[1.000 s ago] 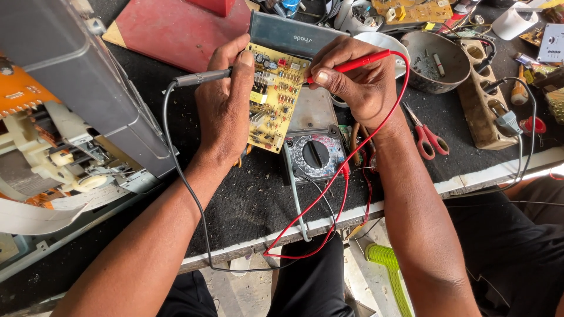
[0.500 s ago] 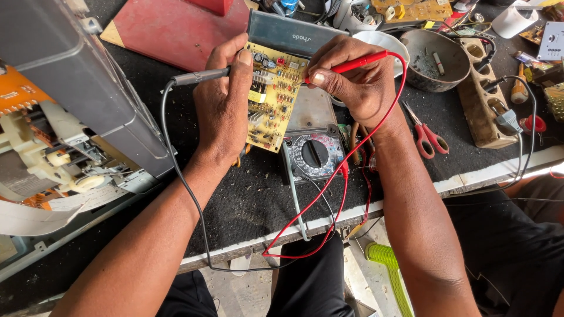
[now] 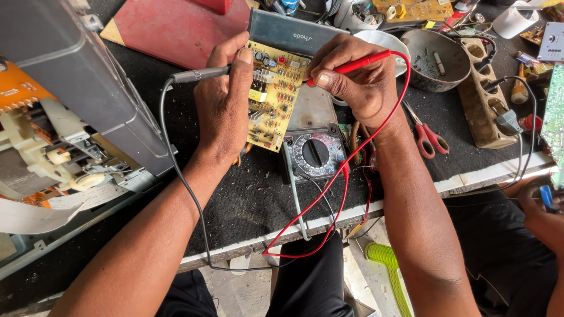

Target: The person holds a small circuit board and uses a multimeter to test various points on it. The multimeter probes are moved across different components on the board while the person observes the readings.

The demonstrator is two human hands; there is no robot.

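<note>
Little has shifted over the last second: the left hand (image 3: 226,103) still grips the board (image 3: 271,94) and black probe (image 3: 200,74) above the counter (image 3: 247,194), the right hand (image 3: 358,82) stays clamped on the red probe (image 3: 352,63), its tip pressed to the board's edge above the meter (image 3: 314,154).

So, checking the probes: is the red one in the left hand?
No, the right hand holds the red probe; the left hand holds the grey probe.
</note>
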